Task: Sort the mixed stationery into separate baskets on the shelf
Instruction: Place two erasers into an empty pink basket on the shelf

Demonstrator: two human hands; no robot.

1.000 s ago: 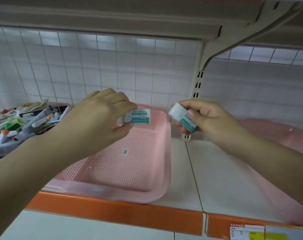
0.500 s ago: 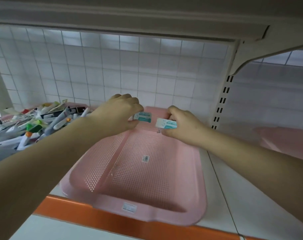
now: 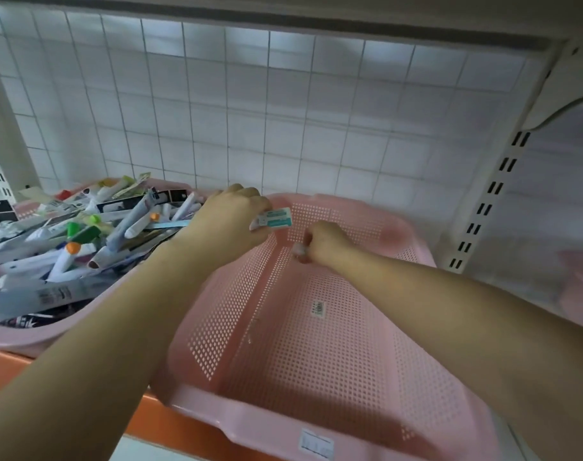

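Clearly the sorting has barely begun. On the shelf (image 3: 4, 371), with its orange front edge, the left basket (image 3: 34, 341) is still heaped with mixed stationery (image 3: 83, 234): round-barrelled markers with orange and green caps, flat carded packs and pens lying every way. The middle basket (image 3: 237, 417) next to it holds nothing I can see but a barcode sticker (image 3: 318, 308) on its floor. So, by my judgement, nearly all the work is left.

Both hands reach over the middle basket's back left corner. The left hand (image 3: 230, 224) pinches an eraser (image 3: 273, 220), a small white block in a teal and white paper sleeve, held above the basket's left wall. The right hand (image 3: 325, 242) is lower, inside the basket, fingers curled on a small pale piece (image 3: 299, 250) too blurred to name.

The baskets are soft pink plastic, shallow, with rounded corners, smooth rims and walls and floors pierced in a fine grid. Behind them is a wall of glossy white square tiles (image 3: 283, 111). A third pink basket (image 3: 579, 294) shows, blurred, at the shelf's right edge.
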